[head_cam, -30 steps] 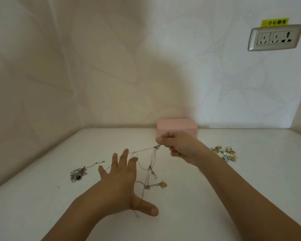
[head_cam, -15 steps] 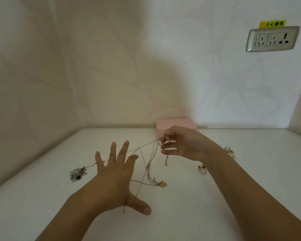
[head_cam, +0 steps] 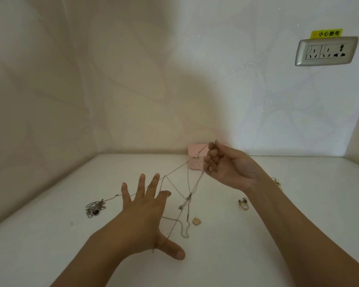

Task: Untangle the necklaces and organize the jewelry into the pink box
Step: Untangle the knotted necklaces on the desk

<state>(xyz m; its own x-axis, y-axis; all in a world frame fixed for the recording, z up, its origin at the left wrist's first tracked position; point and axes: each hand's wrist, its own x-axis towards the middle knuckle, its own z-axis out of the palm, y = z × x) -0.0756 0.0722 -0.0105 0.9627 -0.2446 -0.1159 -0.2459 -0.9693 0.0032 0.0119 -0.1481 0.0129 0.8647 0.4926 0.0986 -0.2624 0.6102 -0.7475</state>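
The right hand (head_cam: 226, 166) pinches tangled thin silver necklace chains (head_cam: 188, 198) above the white tabletop (head_cam: 298, 235), which walls bound at the back and left. The strands run down across the left hand (head_cam: 142, 214), whose fingers are spread straight. The small pink box (head_cam: 195, 154) sits against the back wall, half hidden behind the right hand, whose wrist mostly covers a cluster of gold jewellery (head_cam: 278, 182).

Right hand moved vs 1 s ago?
Yes. Against the pink box, the right hand has gone up and to the right: earlier it covered the box's front, now its fingertips top the lid, pinching the tangled chains.
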